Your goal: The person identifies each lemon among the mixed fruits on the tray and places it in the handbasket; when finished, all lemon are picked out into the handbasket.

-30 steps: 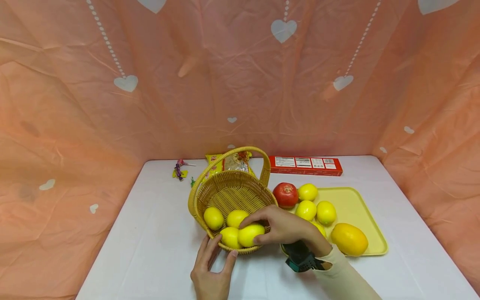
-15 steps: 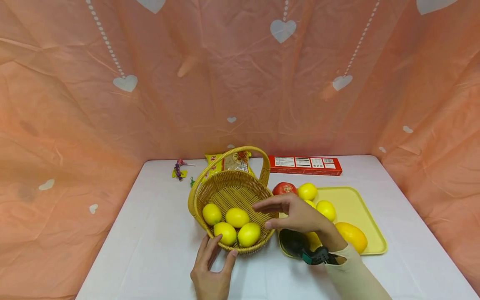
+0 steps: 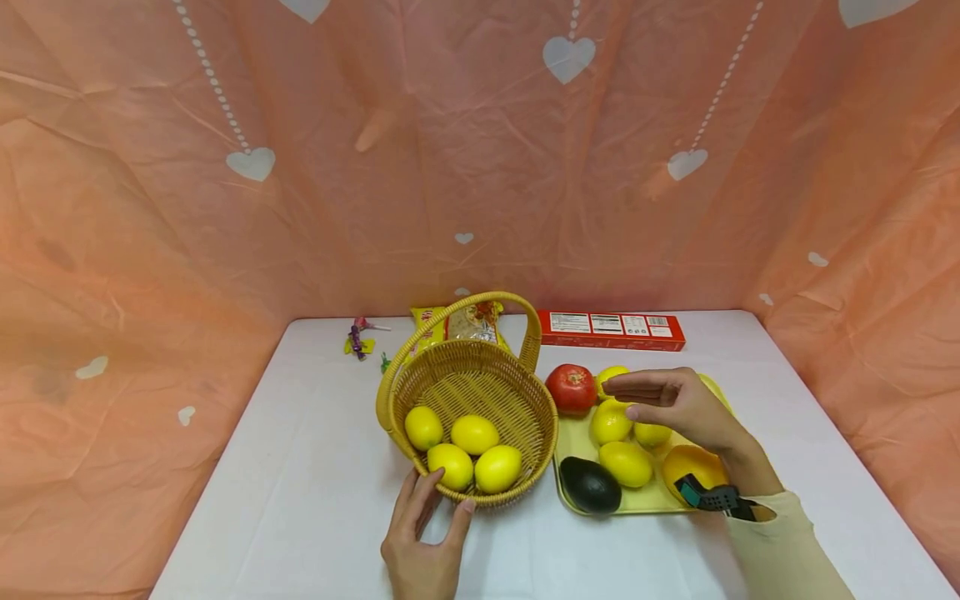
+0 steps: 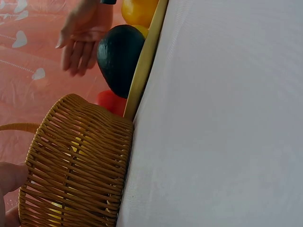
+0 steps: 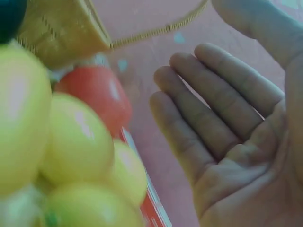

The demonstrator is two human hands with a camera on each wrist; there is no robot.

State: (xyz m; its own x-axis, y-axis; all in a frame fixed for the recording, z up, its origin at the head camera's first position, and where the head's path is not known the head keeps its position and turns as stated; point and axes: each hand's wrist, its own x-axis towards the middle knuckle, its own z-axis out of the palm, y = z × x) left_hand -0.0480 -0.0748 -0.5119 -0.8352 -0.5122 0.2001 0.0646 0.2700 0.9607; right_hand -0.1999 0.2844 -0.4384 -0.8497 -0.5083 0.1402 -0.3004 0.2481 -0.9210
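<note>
My left hand [image 3: 423, 537] holds the near rim of a wicker basket [image 3: 517, 392], fingertips over the edge and thumb against it. In the left wrist view the basket's woven side [image 4: 80, 165] shows beside the thumb. Several lemons [image 3: 475, 435] lie in its near part. My right hand [image 3: 693, 408], holding nothing, hovers above a yellow tray [image 3: 652, 502] with its fingers extended. On the tray are more lemons [image 3: 626, 464], a dark avocado [image 3: 591, 486] and a mango [image 3: 686, 467] partly hidden by the wrist. A red pomegranate [image 3: 572, 389] sits at the tray's far left corner.
Behind the basket lies a yellow snack bag [image 3: 476, 325], partly covered by it. A long red box [image 3: 611, 331] lies at the back right. Several small wrapped candies [image 3: 358, 342] are at the back left. The basket's handle [image 3: 491, 297] arches upward.
My right hand has let go of a lemon in the basket, and moved right over the tray. The lemons in the basket have shifted slightly apart. My left hand stays on the rim.
</note>
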